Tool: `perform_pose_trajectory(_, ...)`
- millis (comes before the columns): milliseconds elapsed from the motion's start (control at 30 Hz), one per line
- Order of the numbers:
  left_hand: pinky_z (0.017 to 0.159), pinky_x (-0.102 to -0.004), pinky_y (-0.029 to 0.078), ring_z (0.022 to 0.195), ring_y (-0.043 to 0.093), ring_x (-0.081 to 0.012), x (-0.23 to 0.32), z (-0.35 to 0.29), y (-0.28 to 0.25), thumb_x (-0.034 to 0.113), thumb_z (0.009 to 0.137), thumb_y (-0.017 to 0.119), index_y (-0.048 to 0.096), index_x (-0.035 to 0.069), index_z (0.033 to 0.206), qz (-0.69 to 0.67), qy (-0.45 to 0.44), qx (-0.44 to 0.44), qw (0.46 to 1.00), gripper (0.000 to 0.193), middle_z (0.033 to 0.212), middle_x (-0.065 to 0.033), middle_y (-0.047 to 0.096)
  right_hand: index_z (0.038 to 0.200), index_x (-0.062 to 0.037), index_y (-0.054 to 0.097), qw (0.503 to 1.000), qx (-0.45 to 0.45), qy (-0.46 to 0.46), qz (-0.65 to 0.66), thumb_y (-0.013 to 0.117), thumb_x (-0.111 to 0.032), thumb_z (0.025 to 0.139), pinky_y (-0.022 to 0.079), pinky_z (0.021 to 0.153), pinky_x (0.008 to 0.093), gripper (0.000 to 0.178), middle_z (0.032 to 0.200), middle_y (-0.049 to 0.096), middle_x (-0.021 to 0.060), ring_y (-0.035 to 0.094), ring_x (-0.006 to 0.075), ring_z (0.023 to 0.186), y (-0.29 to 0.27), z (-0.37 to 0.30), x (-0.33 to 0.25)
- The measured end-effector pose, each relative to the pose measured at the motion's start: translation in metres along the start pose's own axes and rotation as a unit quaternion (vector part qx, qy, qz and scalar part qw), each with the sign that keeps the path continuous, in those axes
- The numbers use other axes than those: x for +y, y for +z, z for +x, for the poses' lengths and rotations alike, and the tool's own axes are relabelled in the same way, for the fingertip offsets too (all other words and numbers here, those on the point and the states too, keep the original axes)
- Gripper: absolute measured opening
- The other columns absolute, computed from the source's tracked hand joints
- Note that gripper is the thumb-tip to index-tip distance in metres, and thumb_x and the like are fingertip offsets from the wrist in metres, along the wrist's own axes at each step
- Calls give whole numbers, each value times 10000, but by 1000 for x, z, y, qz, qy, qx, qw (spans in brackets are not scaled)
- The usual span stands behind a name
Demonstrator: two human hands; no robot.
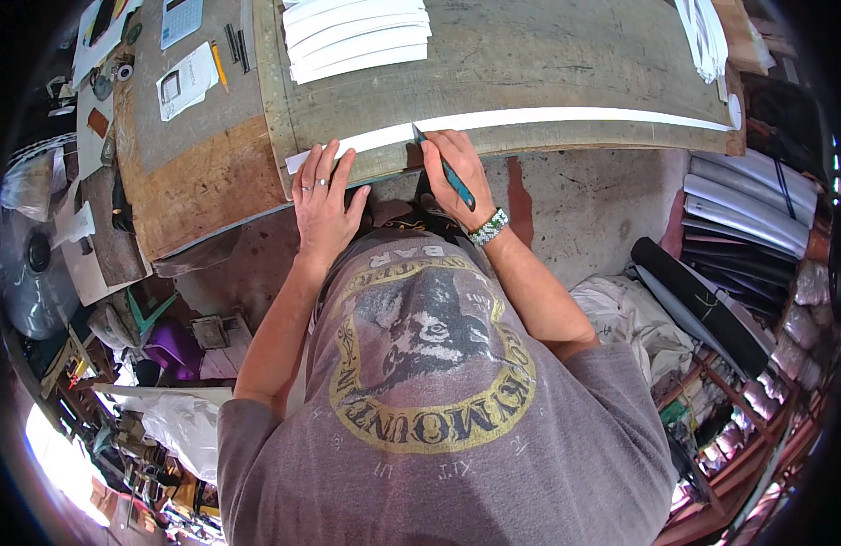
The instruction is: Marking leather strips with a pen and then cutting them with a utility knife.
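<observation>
A long, narrow white strip (566,116) lies along the near edge of the worn work table (529,73). My left hand (327,205) rests flat near the strip's left end, fingers spread, the fingertips touching it. In my right hand (457,168) is a teal-handled knife (458,186), its handle running back toward the wrist. The knife's dark tip meets the strip a short way right of my left hand, where a line crosses it. At the far right end the strip reaches a small white roll (734,111).
A stack of white strips (355,36) lies at the table's back left; another white bundle (702,41) is at the back right. On the left board are a pencil (219,65), papers (186,84) and a calculator (181,20). Silver and black rolls (748,200) are stacked at right.
</observation>
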State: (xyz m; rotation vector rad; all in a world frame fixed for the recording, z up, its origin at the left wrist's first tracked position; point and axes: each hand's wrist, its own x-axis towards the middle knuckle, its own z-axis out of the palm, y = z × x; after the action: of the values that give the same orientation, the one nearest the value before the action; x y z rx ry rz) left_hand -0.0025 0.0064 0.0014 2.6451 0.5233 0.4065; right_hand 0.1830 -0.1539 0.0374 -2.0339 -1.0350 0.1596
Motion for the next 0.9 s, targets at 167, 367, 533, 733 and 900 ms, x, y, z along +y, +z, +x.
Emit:
perform_pose_trajectory(167, 1072, -471, 410, 1309, 560, -293, 23, 38, 7, 234, 923, 800, 751, 124, 1250, -23, 1, 57, 998, 348, 1367, -44, 650, 1104, 81, 693, 999, -24, 22, 12, 623, -79, 1017, 525, 872, 506, 195, 1019, 682, 238, 645, 436, 990, -1, 4, -7)
perform_pose_trajectory(367, 974, -447, 425, 1143, 566, -266, 27, 76, 26, 232, 940, 762, 805, 154, 1098, -96, 4, 39, 995, 181, 1110, -4, 662, 1096, 68, 682, 998, -43, 38, 10, 620, -70, 1019, 534, 829, 507, 170, 993, 671, 235, 656, 445, 937, -1, 6, -8)
perform_pose_trajectory(533, 942, -444, 421, 1105, 554, -255, 25, 80, 30, 234, 920, 778, 813, 174, 1066, -102, 16, 42, 994, 161, 1071, 11, 648, 1090, 72, 671, 999, -32, 28, -11, 613, -45, 1010, 534, 815, 506, 153, 979, 669, 239, 652, 449, 920, 4, 7, -6)
perform_pose_trajectory(733, 933, -445, 413, 1096, 552, -252, 29, 76, 33, 223, 894, 791, 811, 171, 1005, -82, 11, 42, 996, 124, 1067, 15, 645, 1077, 67, 664, 999, -34, 23, 13, 607, -32, 1005, 524, 810, 511, 135, 970, 662, 242, 634, 445, 912, 7, 10, 0)
perform_pose_trajectory(900, 927, -444, 410, 1090, 549, -252, 31, 80, 33, 221, 888, 793, 808, 166, 1015, -87, 31, 62, 994, 139, 1055, 16, 637, 1083, 66, 664, 1000, -8, 20, 7, 610, -28, 999, 522, 825, 511, 137, 977, 655, 244, 631, 452, 914, 9, 2, -2)
